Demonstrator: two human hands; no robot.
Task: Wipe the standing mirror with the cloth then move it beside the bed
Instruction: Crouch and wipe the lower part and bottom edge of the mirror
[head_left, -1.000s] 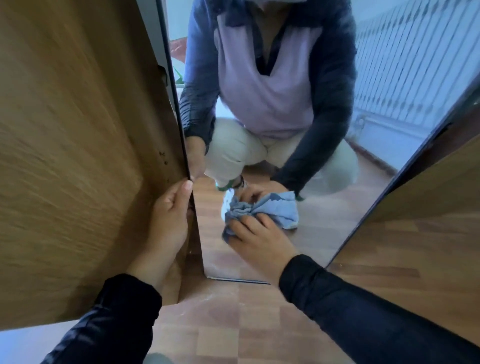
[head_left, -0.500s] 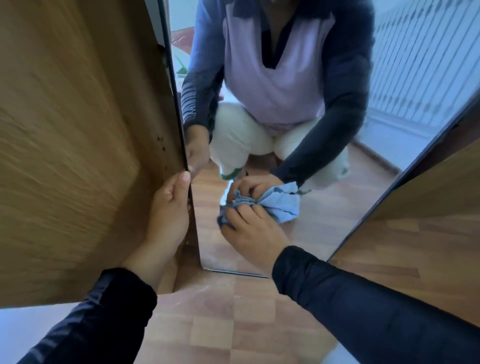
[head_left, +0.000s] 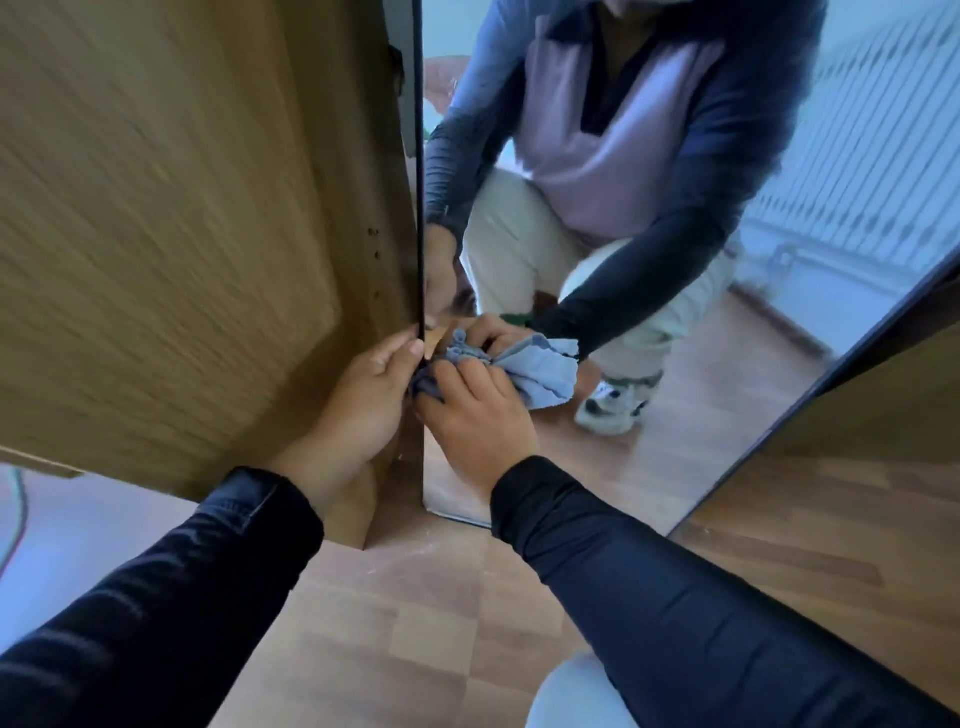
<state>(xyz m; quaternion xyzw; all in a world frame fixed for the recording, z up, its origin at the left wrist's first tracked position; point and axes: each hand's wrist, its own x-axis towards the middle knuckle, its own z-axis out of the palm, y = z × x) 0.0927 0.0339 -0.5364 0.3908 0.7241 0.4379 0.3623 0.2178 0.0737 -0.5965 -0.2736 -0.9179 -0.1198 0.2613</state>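
Observation:
The tall standing mirror (head_left: 701, 457) with a thin dark frame stands on the wooden floor straight ahead and reflects a crouching person. My left hand (head_left: 358, 410) grips the mirror's left edge low down, fingers curled round the frame. My right hand (head_left: 475, 415) holds a bunched light blue cloth (head_left: 427, 387) and presses it on the glass right beside that left edge, touching my left fingers. Most of the cloth is hidden under my hand; its reflection shows in the glass.
A large wooden cabinet side (head_left: 182, 234) fills the left, tight against the mirror's edge. Another wooden panel (head_left: 893, 405) stands right of the mirror. Wood-pattern floor (head_left: 415, 623) lies below, and a pale floor patch (head_left: 78, 545) shows at lower left.
My right hand has slid the cloth leftward and a little up across the glass, from mid-mirror to the left edge beside my left hand. My left hand kept its grip on the frame.

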